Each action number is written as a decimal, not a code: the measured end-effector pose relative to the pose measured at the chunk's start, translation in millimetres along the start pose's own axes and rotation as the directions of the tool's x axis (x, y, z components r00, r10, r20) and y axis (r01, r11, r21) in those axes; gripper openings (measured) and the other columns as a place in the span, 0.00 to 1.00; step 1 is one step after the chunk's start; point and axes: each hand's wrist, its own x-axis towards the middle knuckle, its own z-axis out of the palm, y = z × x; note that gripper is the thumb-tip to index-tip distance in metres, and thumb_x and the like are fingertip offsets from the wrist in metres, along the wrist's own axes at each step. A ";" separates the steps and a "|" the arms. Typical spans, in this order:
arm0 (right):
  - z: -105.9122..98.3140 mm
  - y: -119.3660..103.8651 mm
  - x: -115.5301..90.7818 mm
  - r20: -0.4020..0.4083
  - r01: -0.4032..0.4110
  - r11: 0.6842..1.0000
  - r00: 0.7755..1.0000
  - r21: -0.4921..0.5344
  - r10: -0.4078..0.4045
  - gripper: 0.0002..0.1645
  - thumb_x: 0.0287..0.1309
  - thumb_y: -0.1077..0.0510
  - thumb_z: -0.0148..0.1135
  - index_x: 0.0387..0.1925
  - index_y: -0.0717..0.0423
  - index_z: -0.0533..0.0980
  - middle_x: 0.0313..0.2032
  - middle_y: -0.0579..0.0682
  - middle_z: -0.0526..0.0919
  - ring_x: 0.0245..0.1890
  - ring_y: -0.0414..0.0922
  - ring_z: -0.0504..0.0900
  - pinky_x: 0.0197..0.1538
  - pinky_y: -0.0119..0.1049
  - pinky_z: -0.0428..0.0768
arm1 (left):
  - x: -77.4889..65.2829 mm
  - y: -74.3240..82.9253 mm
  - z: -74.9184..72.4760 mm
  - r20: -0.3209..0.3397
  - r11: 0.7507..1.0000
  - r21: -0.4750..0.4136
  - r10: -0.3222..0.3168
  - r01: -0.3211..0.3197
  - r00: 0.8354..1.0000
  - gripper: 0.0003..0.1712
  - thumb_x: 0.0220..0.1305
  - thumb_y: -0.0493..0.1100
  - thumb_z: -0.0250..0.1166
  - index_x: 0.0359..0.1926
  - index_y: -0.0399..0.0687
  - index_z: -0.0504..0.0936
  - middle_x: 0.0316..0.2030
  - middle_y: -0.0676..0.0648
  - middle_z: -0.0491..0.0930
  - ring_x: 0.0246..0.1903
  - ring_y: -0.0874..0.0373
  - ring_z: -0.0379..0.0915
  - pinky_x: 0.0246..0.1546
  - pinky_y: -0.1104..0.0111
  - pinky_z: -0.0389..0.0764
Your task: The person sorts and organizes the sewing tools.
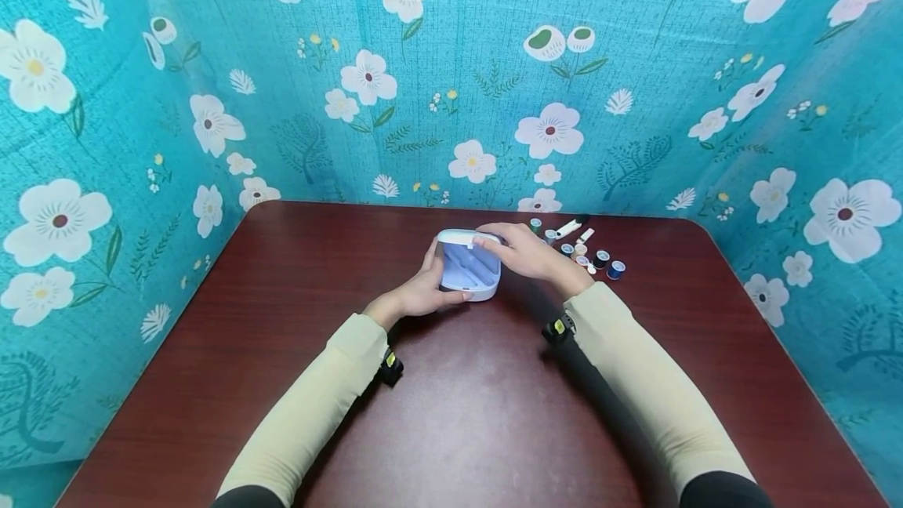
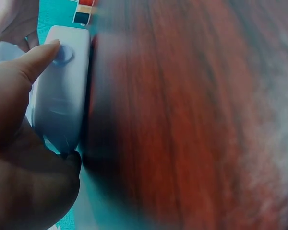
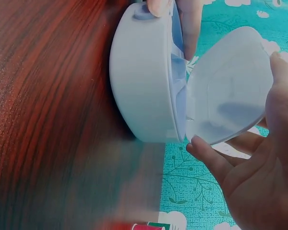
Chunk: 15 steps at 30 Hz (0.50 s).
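The left hand (image 1: 422, 293), some fingers hidden, clasps the open white case (image 3: 141, 76); the right hand (image 1: 524, 250) grasps its lid (image 3: 230, 79). We cannot tell whether the case, between them, touches the surface (image 1: 451, 398). The right wrist view crops the thread spools (image 3: 148, 227).

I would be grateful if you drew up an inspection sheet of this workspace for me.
Surface: dark reddish-brown wood-grain table, with a pale sheen towards the front.
Job's things: white case, open, with light-blue dividers inside; its lid is swung up.
Clutter: several thread spools and small white pieces grouped to the right of the case; a white-and-black item lies among them, too small to identify.
Grips: left hand holds the case's body; right hand holds the lid.
Cables: nothing seen.
Surroundings: turquoise floral cloth behind the table and along both sides.
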 end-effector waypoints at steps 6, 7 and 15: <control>-2.4 2.9 1.8 -0.050 -0.021 0.999 0.999 -0.035 0.019 0.31 0.67 0.36 0.43 0.54 0.54 0.76 0.49 0.48 0.81 0.51 0.42 0.76 0.54 0.42 0.73 | -2.1 1.7 1.3 0.013 0.999 0.038 -0.016 0.016 1.000 0.66 0.55 0.63 0.64 0.71 0.45 0.23 0.71 0.44 0.17 0.71 0.52 0.28 0.67 0.59 0.48; -2.7 3.1 2.2 -0.061 -0.021 0.999 0.998 -0.035 0.019 0.31 0.67 0.37 0.42 0.54 0.54 0.76 0.49 0.48 0.81 0.52 0.42 0.76 0.55 0.42 0.72 | -2.6 1.9 1.5 0.012 0.999 0.045 -0.018 0.018 1.000 0.66 0.55 0.63 0.64 0.71 0.44 0.24 0.71 0.43 0.18 0.71 0.51 0.28 0.67 0.58 0.49; -5.3 1.8 4.1 -0.066 -0.028 1.000 0.997 -0.007 0.028 0.31 0.68 0.38 0.42 0.53 0.56 0.76 0.48 0.50 0.81 0.52 0.45 0.76 0.55 0.45 0.71 | -4.0 2.0 0.6 0.004 0.997 0.072 -0.031 0.031 1.000 0.66 0.54 0.65 0.64 0.72 0.45 0.25 0.70 0.49 0.14 0.71 0.54 0.26 0.67 0.61 0.49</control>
